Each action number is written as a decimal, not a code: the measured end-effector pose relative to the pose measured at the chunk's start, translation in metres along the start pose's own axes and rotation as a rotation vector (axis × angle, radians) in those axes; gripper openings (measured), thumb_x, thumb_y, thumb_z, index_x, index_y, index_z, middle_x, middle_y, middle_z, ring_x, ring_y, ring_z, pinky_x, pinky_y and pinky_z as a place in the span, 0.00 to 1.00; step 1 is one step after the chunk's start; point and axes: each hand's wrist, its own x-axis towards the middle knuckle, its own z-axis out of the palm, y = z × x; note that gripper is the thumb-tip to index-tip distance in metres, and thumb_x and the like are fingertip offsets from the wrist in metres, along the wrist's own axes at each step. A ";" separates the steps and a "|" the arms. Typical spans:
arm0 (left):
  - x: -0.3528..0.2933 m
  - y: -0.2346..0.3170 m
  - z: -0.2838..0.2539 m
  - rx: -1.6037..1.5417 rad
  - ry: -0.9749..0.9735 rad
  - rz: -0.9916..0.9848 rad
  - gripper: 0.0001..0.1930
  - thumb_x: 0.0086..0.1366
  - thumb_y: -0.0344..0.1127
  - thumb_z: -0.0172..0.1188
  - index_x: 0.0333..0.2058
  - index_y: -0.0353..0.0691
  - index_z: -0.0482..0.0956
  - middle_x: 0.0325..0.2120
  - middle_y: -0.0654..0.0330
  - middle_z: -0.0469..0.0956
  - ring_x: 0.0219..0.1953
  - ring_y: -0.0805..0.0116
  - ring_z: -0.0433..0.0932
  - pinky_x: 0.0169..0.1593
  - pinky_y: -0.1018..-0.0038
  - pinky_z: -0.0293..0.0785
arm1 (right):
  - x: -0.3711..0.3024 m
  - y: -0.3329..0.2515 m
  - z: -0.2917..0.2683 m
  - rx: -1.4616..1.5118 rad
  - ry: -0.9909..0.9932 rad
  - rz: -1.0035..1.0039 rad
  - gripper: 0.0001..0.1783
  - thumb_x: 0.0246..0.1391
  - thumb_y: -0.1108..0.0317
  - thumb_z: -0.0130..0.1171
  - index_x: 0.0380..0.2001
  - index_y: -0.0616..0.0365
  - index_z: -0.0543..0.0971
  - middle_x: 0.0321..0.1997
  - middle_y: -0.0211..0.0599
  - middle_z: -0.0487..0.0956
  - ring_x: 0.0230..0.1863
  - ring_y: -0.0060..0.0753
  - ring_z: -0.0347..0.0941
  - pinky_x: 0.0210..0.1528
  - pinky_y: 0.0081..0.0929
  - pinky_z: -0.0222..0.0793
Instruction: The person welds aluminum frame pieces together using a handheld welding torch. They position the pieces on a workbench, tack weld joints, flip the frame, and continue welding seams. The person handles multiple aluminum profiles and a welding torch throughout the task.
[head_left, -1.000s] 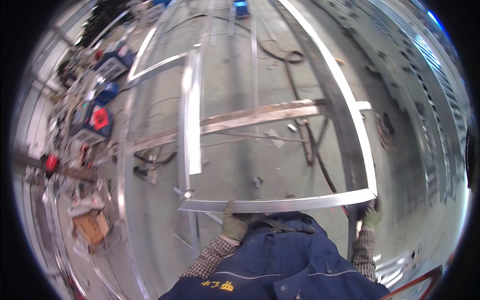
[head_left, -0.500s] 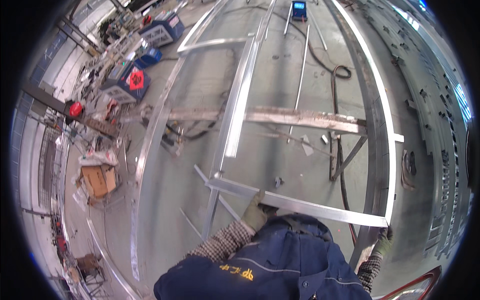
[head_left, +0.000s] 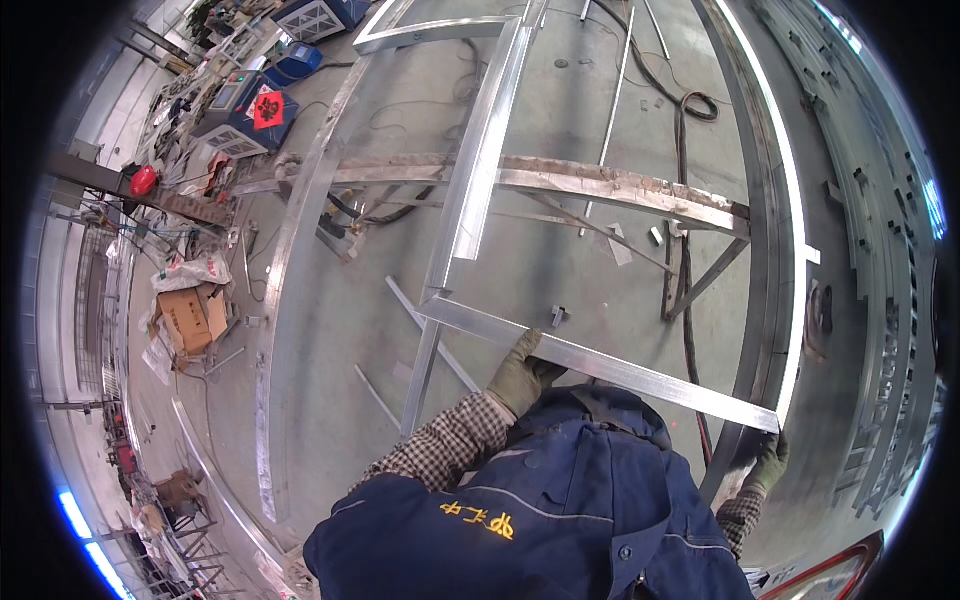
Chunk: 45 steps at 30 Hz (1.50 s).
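Note:
A shiny rectangular metal tube [head_left: 640,378] lies crosswise in front of me, sloping down to the right. Its left end meets a long metal rail [head_left: 484,165], and its right end reaches the curved-looking bright side rail [head_left: 790,240]. My left hand [head_left: 522,375], in a greenish work glove, is closed over the tube left of its middle, thumb on the top face. My right hand [head_left: 768,460], gloved too, grips the tube's right end at the corner with the side rail; part of its fingers is hidden underneath.
A rusty steel support beam [head_left: 620,192] crosses under the frame. A dark hose [head_left: 688,340] runs along the floor at right. At left stand blue machines [head_left: 240,112], an open cardboard box [head_left: 192,318] and a red helmet [head_left: 144,180]. Long metal profiles [head_left: 870,250] lie far right.
The whole view has shifted, so the frame and tube sit higher in it. Both hands keep their hold on the tube, and more of my left glove and sleeve shows.

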 end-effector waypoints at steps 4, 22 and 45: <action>0.001 0.000 -0.003 -0.004 -0.025 -0.001 0.30 0.77 0.61 0.63 0.60 0.40 0.78 0.54 0.48 0.84 0.56 0.45 0.85 0.59 0.41 0.85 | 0.003 0.006 -0.006 -0.022 0.028 -0.077 0.16 0.73 0.64 0.69 0.58 0.57 0.85 0.50 0.29 0.88 0.44 0.21 0.81 0.43 0.22 0.76; -0.001 0.004 -0.003 0.041 -0.013 -0.017 0.30 0.77 0.59 0.64 0.62 0.39 0.77 0.57 0.47 0.82 0.61 0.43 0.82 0.64 0.36 0.82 | 0.016 0.035 -0.007 -0.018 0.026 -0.066 0.21 0.72 0.62 0.70 0.62 0.59 0.83 0.56 0.33 0.87 0.51 0.27 0.81 0.54 0.28 0.78; -0.004 0.007 -0.003 -0.110 -0.133 -0.072 0.27 0.75 0.56 0.67 0.58 0.40 0.78 0.56 0.52 0.82 0.64 0.49 0.79 0.70 0.46 0.76 | -0.001 0.006 -0.004 -0.107 0.050 -0.073 0.20 0.72 0.64 0.71 0.62 0.59 0.83 0.51 0.37 0.88 0.46 0.29 0.85 0.44 0.28 0.83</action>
